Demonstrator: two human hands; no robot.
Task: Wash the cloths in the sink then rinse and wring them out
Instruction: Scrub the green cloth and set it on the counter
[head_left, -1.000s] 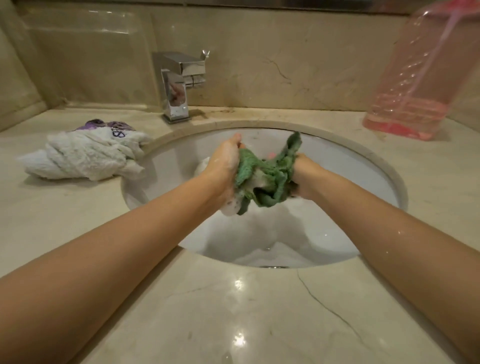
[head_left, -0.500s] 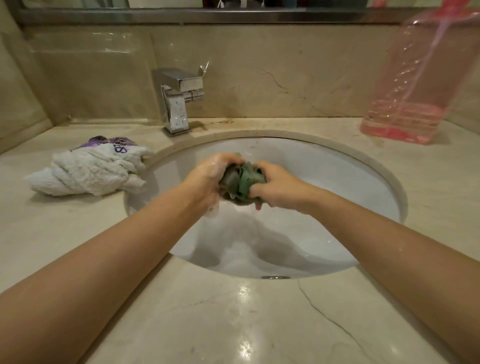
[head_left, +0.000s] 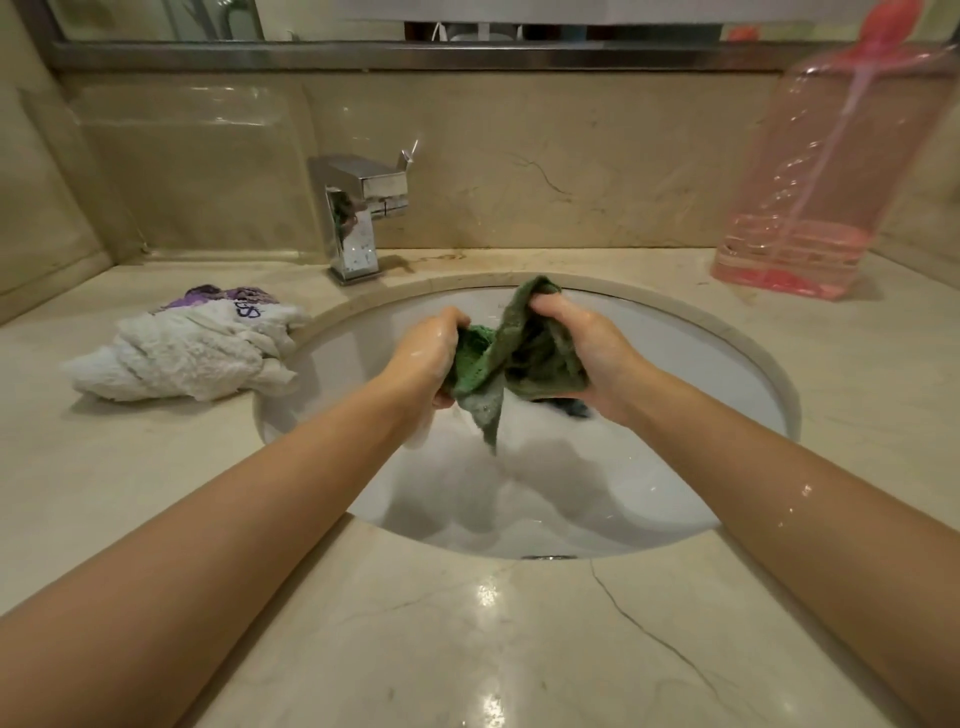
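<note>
A wet green cloth (head_left: 506, 358) hangs over the oval white sink (head_left: 727, 379), which holds foamy water. My left hand (head_left: 428, 353) grips its left part, foam on the knuckles. My right hand (head_left: 582, 348) grips its right part, with one corner sticking up above the fingers. A loose tail of the cloth dangles down between my hands. Something dark blue (head_left: 574, 408) shows just under my right hand at the water line. A white cloth bundle (head_left: 187, 353) with a purple cloth (head_left: 218, 296) behind it lies on the counter left of the sink.
A chrome square faucet (head_left: 358, 218) stands behind the sink at the left. A tall pink translucent bottle (head_left: 821, 192) with pink liquid stands at the back right. The beige marble counter (head_left: 467, 634) surrounds the sink, with a wall and mirror edge behind.
My hands, pressed together on the balled cloth half a second ago, have pulled apart. The green cloth is now stretched and opened between them.
</note>
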